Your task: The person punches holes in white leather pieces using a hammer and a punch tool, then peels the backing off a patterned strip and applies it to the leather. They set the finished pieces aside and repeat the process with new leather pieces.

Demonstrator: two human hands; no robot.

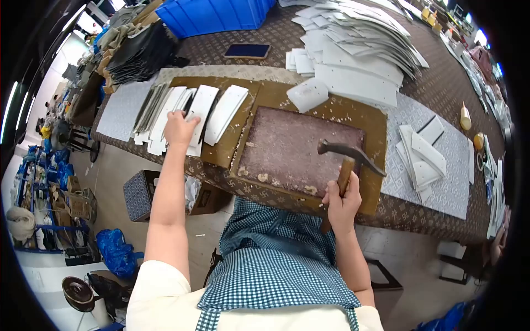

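My right hand [343,204] is wrapped round the wooden handle of a hammer [346,171], whose dark curved metal head is above the right part of a worn reddish-brown block [298,149]. Out to the left, my left hand [181,129] has its fingers curled on the white strips [201,105] and seems to pinch one; the fingertips are partly hidden. These strips lie side by side in overlapping piles on brown board, with greyish ones [150,110] at the far left. A separate white piece [308,95] rests at the block's back edge.
Large fanned stacks of white sheets [359,49] cover the back right. More white pieces [422,157] lie at the right. Behind are a phone [247,51], a blue crate [212,16] and black sheets [141,52]. A small bottle [465,117] stands far right.
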